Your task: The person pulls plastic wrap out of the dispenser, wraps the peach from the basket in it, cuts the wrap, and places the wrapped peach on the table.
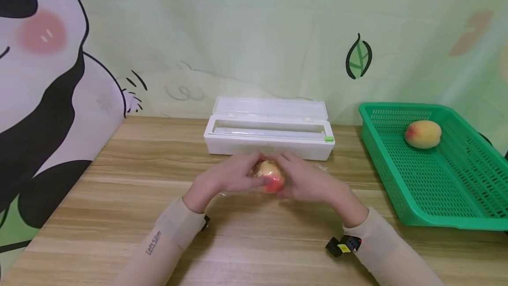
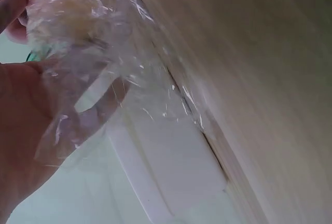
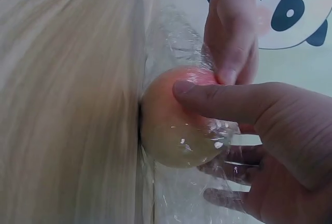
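Nearest the camera, two sleeved forearms are reaching in from the bottom edge: the left sleeve [image 1: 170, 233] is showing printed lettering, and a black device [image 1: 337, 246] is sitting by the cuff of the right sleeve [image 1: 390, 250]. Ahead of them both hands are closing round one peach [image 1: 271, 171], which is resting on the wooden table [image 1: 119, 197] just in front of a long white box [image 1: 270, 149]. The left hand [image 1: 234, 174] is bending round its left side, thumb lying across the front. The right hand [image 1: 311, 183] is holding the other side — its thumb is pressing on the fruit while the fingers are spreading, partly bent, behind crinkled clear film [image 3: 179, 32]. That film is clinging to the peach and spilling out past the hands. The box's lid [image 1: 270, 108] is standing open, and a pale roll [image 1: 270, 133] is lying inside. To the right, a green basket [image 1: 448, 222] is holding a second peach [image 1: 426, 134] — well apart from the hands.
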Motion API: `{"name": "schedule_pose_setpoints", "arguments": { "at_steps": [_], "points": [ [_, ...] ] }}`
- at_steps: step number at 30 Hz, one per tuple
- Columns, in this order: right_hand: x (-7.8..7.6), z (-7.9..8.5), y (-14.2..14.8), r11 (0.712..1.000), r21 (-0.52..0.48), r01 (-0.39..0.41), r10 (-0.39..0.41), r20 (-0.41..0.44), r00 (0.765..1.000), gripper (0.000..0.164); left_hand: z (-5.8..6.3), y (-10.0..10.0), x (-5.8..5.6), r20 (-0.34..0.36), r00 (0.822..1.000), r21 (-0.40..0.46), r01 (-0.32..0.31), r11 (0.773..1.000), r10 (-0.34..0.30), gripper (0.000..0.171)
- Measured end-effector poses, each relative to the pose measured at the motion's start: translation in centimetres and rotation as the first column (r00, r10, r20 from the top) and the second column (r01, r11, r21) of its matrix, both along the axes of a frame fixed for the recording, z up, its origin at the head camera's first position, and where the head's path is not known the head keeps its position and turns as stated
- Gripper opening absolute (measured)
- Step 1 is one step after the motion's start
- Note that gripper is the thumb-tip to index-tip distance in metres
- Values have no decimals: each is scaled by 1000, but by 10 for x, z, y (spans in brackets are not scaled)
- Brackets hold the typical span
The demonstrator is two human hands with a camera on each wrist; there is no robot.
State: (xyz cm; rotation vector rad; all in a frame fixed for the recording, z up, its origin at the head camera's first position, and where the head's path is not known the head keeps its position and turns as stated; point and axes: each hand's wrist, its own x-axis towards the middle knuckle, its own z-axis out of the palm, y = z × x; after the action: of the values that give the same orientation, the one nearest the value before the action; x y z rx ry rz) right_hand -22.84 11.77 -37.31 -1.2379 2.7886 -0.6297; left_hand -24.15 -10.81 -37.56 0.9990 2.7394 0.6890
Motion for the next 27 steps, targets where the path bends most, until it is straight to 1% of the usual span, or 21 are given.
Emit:
{"name": "schedule_pose_setpoints", "arguments": {
  "at_steps": [3,5,7,12,13,15,18,20,21,22,24,27],
  "points": [
    [1,-1,-2,999,34,8,-8,-2,1000,90,1,1,1,48,999,-44,-10,999,12,54],
    [1,-2,-3,998,55,13,-13,0,1000,90,2,1,1,62,998,-88,-13,996,18,55],
    [1,-3,-4,997,74,21,-21,-3,1000,91,3,2,1,67,998,-109,-7,994,15,56],
    [2,-5,-6,994,95,44,-45,1,999,86,4,1,1,40,998,-83,43,996,-40,53],
    [2,-5,-6,994,92,51,-52,9,999,84,4,1,1,30,999,-79,44,996,-42,53],
    [1,-6,-6,994,88,69,-71,26,997,80,6,0,2,-13,999,-72,29,997,-30,55],
    [0,-6,-4,994,65,91,-95,61,994,74,12,1,4,-114,993,-31,-27,999,23,53],
    [-1,-6,-3,993,51,104,-108,86,990,69,17,2,6,-182,981,35,-57,998,62,41],
    [-1,-6,-3,993,45,109,-113,97,989,66,19,3,6,-202,976,73,-64,995,77,33],
    [-1,-6,-3,993,40,114,-117,107,987,64,21,4,7,-215,972,106,-70,992,91,24],
    [-2,-5,-2,992,33,126,-129,123,984,62,25,6,10,-209,971,146,-90,985,120,13],
    [-1,-3,-1,987,21,157,-159,143,977,59,29,8,12,-182,973,152,-115,982,142,11]
  ]
}}
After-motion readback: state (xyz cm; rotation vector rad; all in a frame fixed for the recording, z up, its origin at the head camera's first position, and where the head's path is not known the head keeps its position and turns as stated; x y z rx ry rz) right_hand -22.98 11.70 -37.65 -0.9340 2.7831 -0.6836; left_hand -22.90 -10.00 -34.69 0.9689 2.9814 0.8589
